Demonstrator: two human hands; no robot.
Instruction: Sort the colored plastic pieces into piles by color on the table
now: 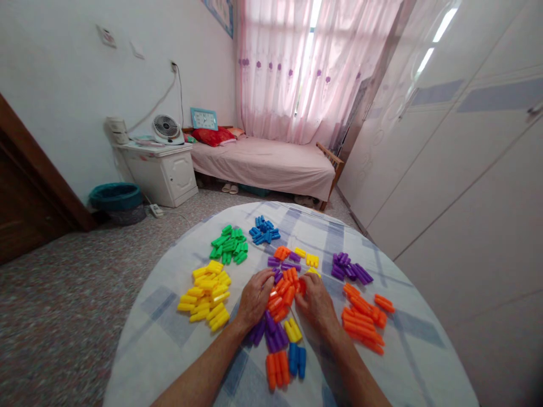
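Head view: looking down on a round counter draped in pale checked cloth. Reaching in from the near edge, two bare forearms, angled toward each other. Spread across the cloth in sorted heaps: yellow pegs at left, orange pegs at right, green pegs and blue pegs farther back, purple pegs back right. Left hand palm down, knuckles up, fingers curled onto the left side of the mixed cluster at the counter's middle. Right hand likewise palm down, fingertips bent against the cluster's right side, touching an orange piece. Grip of each hand: fingers drawn together over the pieces, impossible to tell whether clamped on any. Cluster mostly orange, lying between the two hands. Just below the wrists, a few loose purple pieces, yellow pieces, blue pieces.
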